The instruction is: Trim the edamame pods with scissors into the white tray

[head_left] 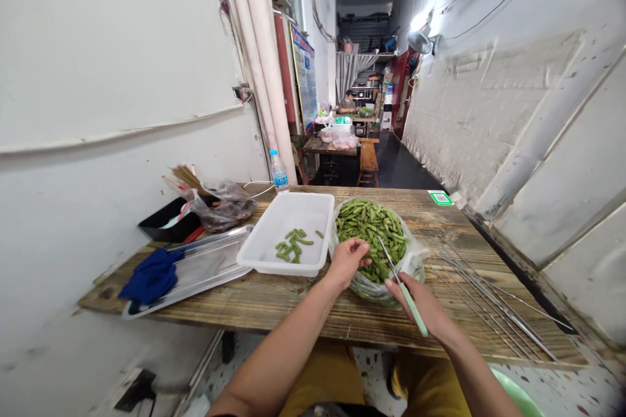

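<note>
A clear plastic bag (415, 259) full of green bean pods (372, 225) sits on the wooden table (293, 303) in front of me. My left hand (346, 260) reaches into the near edge of the pile, fingers curled down among the pods. My right hand (420, 303) is closed on a thin tool with a pale green handle (413, 306); its metal tip (386, 254) points up over the pods. A white plastic tub (274, 225) just left of the bag holds a few cut pods (292, 244).
A metal tray (205, 267) with a blue cloth (151, 277) lies at the left. Behind it are a black box, a bag with skewers (222, 205) and a water bottle (278, 172). Metal skewers (489, 300) lie at the right. Another person sits far down the alley.
</note>
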### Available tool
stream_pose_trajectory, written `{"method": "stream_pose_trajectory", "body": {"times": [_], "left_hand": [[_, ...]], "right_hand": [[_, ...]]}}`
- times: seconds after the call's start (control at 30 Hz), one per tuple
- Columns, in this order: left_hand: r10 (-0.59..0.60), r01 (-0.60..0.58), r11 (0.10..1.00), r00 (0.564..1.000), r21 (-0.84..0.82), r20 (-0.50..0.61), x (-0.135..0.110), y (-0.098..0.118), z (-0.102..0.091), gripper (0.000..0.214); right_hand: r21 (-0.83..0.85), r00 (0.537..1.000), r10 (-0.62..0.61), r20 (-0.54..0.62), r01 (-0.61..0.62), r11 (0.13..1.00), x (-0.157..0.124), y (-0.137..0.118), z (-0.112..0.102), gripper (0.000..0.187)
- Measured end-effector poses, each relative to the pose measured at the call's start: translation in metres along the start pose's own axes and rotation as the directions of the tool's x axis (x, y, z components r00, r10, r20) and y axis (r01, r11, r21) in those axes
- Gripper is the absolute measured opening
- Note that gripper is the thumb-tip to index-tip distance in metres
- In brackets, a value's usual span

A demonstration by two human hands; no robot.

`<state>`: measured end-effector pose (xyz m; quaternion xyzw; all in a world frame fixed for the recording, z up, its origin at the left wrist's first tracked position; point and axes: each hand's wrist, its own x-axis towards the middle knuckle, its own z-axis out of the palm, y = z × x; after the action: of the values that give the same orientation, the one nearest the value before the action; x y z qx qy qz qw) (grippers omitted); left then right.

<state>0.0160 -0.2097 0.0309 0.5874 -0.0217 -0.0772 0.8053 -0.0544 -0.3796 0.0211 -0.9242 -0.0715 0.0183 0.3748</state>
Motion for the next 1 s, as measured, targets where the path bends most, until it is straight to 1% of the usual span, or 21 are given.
{"method": "stream_pose_trajectory", "body": {"times": [0.07, 0.17, 0.3, 0.4, 0.47, 0.53, 0.6, 0.8, 0.9, 1.0], "left_hand": [[-0.018, 0.016, 0.999, 0.999, 0.041, 0.051, -0.002, 0.000, 0.000, 0.027], [0.023, -0.035, 0.987, 0.996, 0.154, 0.082, -0.003, -0.001, 0.001, 0.023], [0.021, -0.046, 0.966, 0.995, 0.255, 0.097, -0.005, -0.005, 0.001, 0.035], [0.051, -0.069, 0.966, 0.995, 0.248, 0.080, -0.004, -0.009, 0.000, 0.037], [0.075, -0.088, 0.964, 0.995, 0.252, 0.061, -0.003, -0.011, -0.002, 0.031], [0.092, -0.108, 0.953, 0.993, 0.284, 0.069, -0.003, -0.013, -0.004, 0.024], [0.099, -0.126, 0.939, 0.990, 0.320, 0.099, -0.003, -0.013, -0.005, 0.024], [0.056, -0.098, 0.927, 0.990, 0.361, 0.126, -0.008, -0.007, -0.006, 0.029], [0.057, -0.107, 0.919, 0.988, 0.379, 0.141, -0.009, -0.005, -0.006, 0.029], [0.060, -0.116, 0.911, 0.986, 0.395, 0.153, -0.009, -0.007, -0.006, 0.029]], "right_hand": [[-0.004, 1.000, -0.013, -0.005, 0.013, 1.000, -0.001, -0.001, -0.002, 0.044], [-0.015, 1.000, -0.020, -0.007, 0.020, 1.000, 0.000, -0.001, -0.002, 0.044], [-0.033, 0.999, -0.036, -0.004, 0.036, 0.999, 0.003, -0.001, 0.000, 0.044], [-0.045, 0.999, -0.041, -0.003, 0.041, 0.998, 0.004, -0.003, 0.000, 0.043], [-0.061, 0.999, -0.045, -0.001, 0.045, 0.997, 0.004, -0.005, 0.000, 0.043], [-0.070, 0.998, -0.056, 0.003, 0.056, 0.996, 0.004, -0.005, 0.000, 0.043], [-0.073, 0.998, -0.062, 0.008, 0.063, 0.995, 0.004, -0.005, 0.001, 0.043], [-0.112, 0.998, -0.058, -0.006, 0.057, 0.992, 0.005, -0.003, 0.001, 0.046], [-0.131, 0.997, -0.073, -0.010, 0.071, 0.989, 0.004, -0.002, 0.001, 0.046], [-0.136, 0.996, -0.087, -0.033, 0.081, 0.987, 0.005, 0.000, 0.004, 0.046]]}}
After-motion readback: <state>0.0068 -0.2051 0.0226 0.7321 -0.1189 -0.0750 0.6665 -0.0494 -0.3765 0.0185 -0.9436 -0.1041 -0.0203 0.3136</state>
